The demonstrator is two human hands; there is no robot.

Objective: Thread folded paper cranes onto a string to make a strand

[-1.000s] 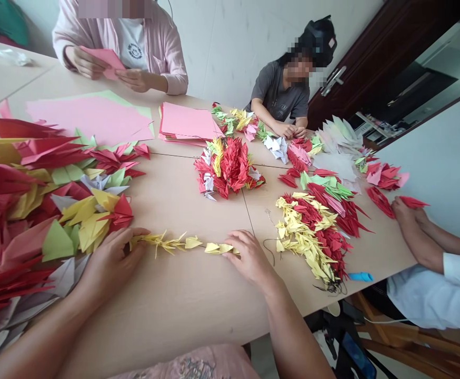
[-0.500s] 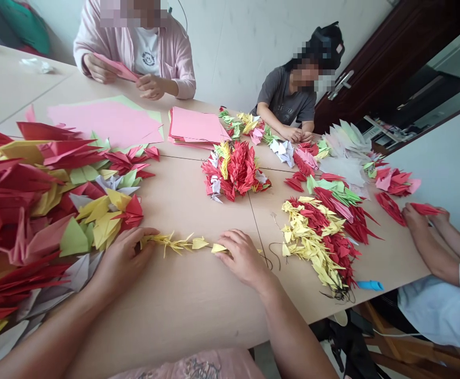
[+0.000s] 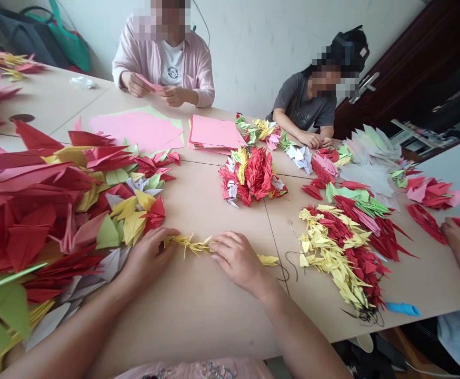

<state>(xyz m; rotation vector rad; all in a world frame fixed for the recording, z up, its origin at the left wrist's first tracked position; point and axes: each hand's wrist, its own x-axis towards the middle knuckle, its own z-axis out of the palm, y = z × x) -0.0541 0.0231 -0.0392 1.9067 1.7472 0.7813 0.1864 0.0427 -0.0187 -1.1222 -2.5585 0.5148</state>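
Low over the table, a short string of yellow folded paper cranes (image 3: 192, 245) runs between my two hands. My left hand (image 3: 149, 259) is closed on its left end, thumb and fingers pinched together. My right hand (image 3: 238, 260) curls over the other end, fingers bent; what lies under them is partly hidden. Beyond my right hand, a loose yellow paper piece (image 3: 268, 260) lies by a dark thread (image 3: 292, 263). A large heap of red, yellow, green and white folded paper (image 3: 48, 195) borders my left hand and forearm.
Bundled red and yellow crane strings (image 3: 332, 247) lie right, near a blue tube (image 3: 402, 309). A red crane bundle (image 3: 249, 176) and pink paper stack (image 3: 216, 131) are ahead. Two people sit opposite, one holding pink paper (image 3: 149, 83); another person's hand (image 3: 457, 234) is at right.
My right hand has moved left along the string toward my left hand, and the yellow cranes between them are closer together. The camera view has shifted left.
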